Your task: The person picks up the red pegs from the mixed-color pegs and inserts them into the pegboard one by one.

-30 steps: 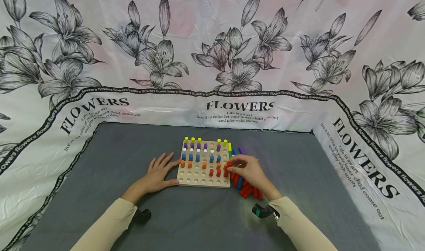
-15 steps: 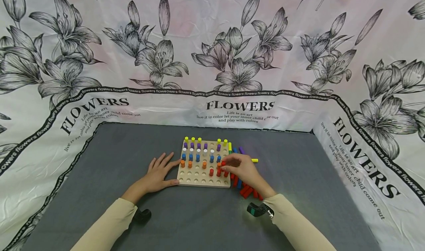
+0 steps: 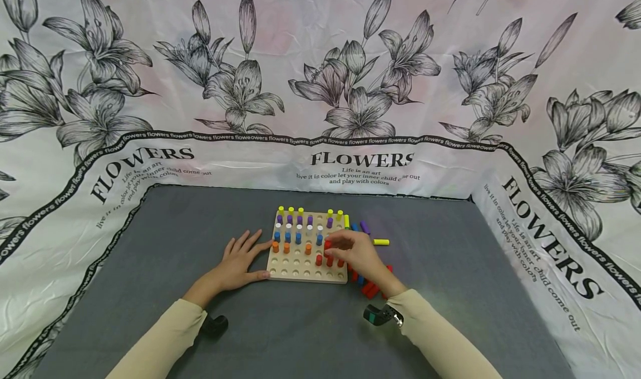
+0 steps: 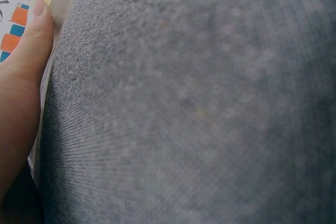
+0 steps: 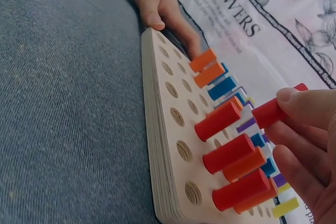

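A wooden pegboard (image 3: 295, 275) lies on the grey table, with rows of yellow, purple, white, blue, orange and red pegs standing in its holes. My right hand (image 3: 361, 255) pinches a red peg (image 5: 270, 113) between thumb and fingers, above the board and apart from its holes. Below that, three red pegs stand in one row, one of them the red peg (image 5: 218, 121) nearest the held one. My left hand (image 3: 240, 263) lies spread at the board's left edge, its thumb and index fingertip touching the side. The left wrist view catches only the thumb (image 4: 32, 40) and a corner of the board.
Loose red pegs (image 3: 370, 288) lie in a heap right of the board, with a few blue ones among them. A yellow peg (image 3: 381, 242) and a purple peg (image 3: 364, 226) lie farther back. Flower-printed cloth (image 3: 360, 167) borders the table behind and at both sides.
My right hand has moved left over the board with the red peg, from its right edge toward the middle columns. The left hand has stayed where it was.
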Demonstrator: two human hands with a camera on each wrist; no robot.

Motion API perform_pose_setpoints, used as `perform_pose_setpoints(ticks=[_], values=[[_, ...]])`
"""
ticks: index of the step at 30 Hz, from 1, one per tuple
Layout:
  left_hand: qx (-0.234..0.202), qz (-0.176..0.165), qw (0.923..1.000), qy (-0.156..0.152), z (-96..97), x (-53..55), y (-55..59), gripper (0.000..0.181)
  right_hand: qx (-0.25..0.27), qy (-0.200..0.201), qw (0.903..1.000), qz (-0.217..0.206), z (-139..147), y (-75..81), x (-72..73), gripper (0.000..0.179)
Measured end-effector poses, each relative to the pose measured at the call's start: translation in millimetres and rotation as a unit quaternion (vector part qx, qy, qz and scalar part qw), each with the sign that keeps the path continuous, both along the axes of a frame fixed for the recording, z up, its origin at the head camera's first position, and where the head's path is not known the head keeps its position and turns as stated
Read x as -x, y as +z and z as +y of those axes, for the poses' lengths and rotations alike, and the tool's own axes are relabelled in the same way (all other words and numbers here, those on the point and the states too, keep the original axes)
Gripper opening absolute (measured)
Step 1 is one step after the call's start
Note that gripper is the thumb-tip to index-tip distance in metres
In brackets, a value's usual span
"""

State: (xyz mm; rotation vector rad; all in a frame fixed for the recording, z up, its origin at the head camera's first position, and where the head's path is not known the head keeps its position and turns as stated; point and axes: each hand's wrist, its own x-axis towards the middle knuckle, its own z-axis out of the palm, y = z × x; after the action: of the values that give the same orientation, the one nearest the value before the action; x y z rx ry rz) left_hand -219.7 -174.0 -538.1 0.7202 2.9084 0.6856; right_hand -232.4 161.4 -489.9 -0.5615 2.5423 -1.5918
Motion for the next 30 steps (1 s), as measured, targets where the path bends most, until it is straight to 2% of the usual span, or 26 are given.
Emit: perform_pose_setpoints(ticks=[5, 12, 23, 30], values=[[0.002, 0.000, 1.0000, 0.001, 0.1, -0.3, -0.5, 0.078, -0.007, 0.002, 0.9999, -0.009, -6.2, -0.7, -0.1, 0.032], [-0.001, 0.003, 1.0000, -0.001, 0.0, -0.4, -0.5, 0.077, -0.005, -0.002, 1.0000, 0.006, -14.3, -1.1, -0.3, 0.023], [-0.002, 0.000, 1.0000, 0.002, 0.5, -0.3, 0.1, 0.078, 0.003, 0.018, 0.9997, 0.017, -24.5, -5.7, 0.2, 0.020], [0.005, 0.006, 1.0000, 0.001, 0.0, 0.8, -2.1, 0.077, -0.017, 0.034, 0.9979, 0.052, -29.1, -8.6, 0.0, 0.019]])
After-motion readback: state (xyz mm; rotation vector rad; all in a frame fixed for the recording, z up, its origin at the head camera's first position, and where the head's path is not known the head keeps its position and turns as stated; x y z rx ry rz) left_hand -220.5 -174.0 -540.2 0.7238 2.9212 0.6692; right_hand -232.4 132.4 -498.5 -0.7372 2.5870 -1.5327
